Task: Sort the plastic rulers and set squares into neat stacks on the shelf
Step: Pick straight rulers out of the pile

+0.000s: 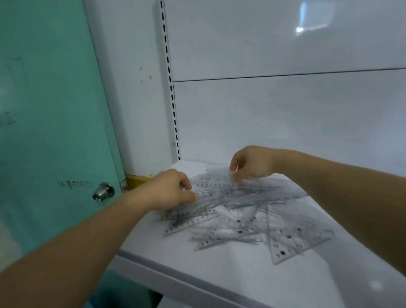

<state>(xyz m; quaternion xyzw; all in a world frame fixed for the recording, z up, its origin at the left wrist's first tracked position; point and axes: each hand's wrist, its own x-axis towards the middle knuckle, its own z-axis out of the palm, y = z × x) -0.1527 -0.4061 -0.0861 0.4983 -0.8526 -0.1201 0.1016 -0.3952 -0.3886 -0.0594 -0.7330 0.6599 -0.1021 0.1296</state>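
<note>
Head view: clear rulers (192,221) and set squares (294,244) lie jumbled mid-shelf (231,280). Left hand (173,189) at 9 o'clock of the heap and right hand (251,163) at 12 both pinch, fingers closed on one ruler (213,177). Sorting looks barely begun; next, lift it clear.

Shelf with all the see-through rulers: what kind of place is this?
Probably a shop or stockroom: a white metal shelf with a slotted upright, a loose pile of clear rulers and set squares, and a green door beside it.
</note>
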